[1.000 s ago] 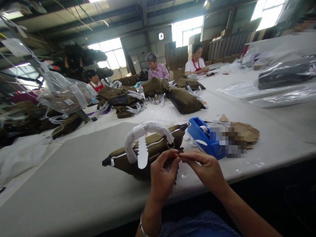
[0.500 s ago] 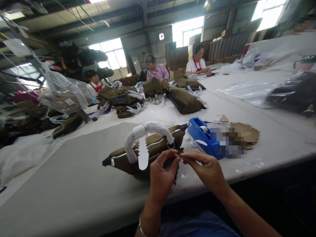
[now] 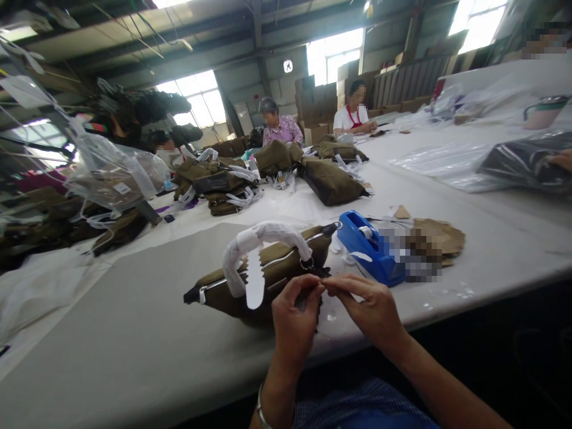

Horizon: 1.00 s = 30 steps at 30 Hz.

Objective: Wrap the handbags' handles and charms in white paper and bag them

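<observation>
An olive-green handbag (image 3: 272,262) with a silver zip lies on the table before me. Its handle (image 3: 233,250) is wrapped in white padding, and a white notched strip (image 3: 255,280) hangs from it. My left hand (image 3: 297,316) and my right hand (image 3: 369,304) meet at the bag's near right side, fingertips pinched together. What they pinch is small and mostly hidden by the fingers. A dark piece with a ragged edge (image 3: 322,271) hangs below the handle's ring, right at my fingertips.
A blue tape dispenser (image 3: 370,250) stands right of the bag, beside torn brown paper (image 3: 440,238). Several olive bags (image 3: 333,182) are piled farther back, with people seated behind them. Clear plastic sheeting (image 3: 438,164) lies at right, next to a dark plastic-wrapped item (image 3: 522,164).
My hands stay pinched together in nearly the same place by the bag. The whole view has shifted slightly. At far right, another person's hand now shows on the dark wrapped item.
</observation>
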Motion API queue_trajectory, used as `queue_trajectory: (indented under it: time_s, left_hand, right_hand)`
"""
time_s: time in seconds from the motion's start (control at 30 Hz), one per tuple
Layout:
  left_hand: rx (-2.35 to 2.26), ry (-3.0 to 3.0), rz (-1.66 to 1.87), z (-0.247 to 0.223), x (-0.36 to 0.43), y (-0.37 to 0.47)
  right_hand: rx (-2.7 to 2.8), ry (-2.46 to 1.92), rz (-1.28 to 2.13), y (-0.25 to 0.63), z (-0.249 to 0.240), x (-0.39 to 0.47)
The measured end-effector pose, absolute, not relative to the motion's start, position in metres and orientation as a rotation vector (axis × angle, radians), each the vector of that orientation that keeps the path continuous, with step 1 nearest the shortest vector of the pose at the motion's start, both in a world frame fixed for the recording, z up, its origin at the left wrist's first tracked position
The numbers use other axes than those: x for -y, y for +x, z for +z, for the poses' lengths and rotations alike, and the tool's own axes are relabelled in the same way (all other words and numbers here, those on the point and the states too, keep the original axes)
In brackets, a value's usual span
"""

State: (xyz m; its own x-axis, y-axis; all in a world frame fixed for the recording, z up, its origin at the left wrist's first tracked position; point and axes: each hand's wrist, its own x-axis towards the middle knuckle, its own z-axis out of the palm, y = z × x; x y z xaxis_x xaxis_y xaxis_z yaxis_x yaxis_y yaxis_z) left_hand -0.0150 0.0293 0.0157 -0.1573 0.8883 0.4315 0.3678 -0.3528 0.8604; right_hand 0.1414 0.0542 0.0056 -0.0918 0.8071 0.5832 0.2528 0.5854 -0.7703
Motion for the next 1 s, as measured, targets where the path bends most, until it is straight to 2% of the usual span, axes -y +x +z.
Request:
queue_trajectory:
  time_s: [0.17,0.33,0.57,0.73,0.87,1.0]
  left_hand:
    - [-1.635,1.5,1.649,-0.003,-0.015,-0.02]
    - [-1.681,1.531,1.403,-0.013,-0.013,-0.015]
    - [-1.664,1.387,1.441,-0.014,-0.028,-0.006]
    - [-1.545,1.269,1.414,-0.018,-0.024,-0.013]
    - [-1.348,1.017,1.412,-0.019,-0.022,-0.01]
    - [-1.482,1.061,1.405,-0.018,-0.022,-0.006]
  right_hand:
    - [1.493,-1.066,0.533,0.145,-0.015,-0.068]
    - [1.39,-0.986,0.953,0.132,-0.037,-0.079]
    - [1.374,-1.002,0.982,0.142,-0.018,-0.072]
    - [1.196,-0.877,1.247,0.148,-0.015,-0.071]
    - [1.402,-0.91,1.131,0.139,-0.016,-0.063]
    - [1.806,-0.871,0.955,0.153,0.003,-0.061]
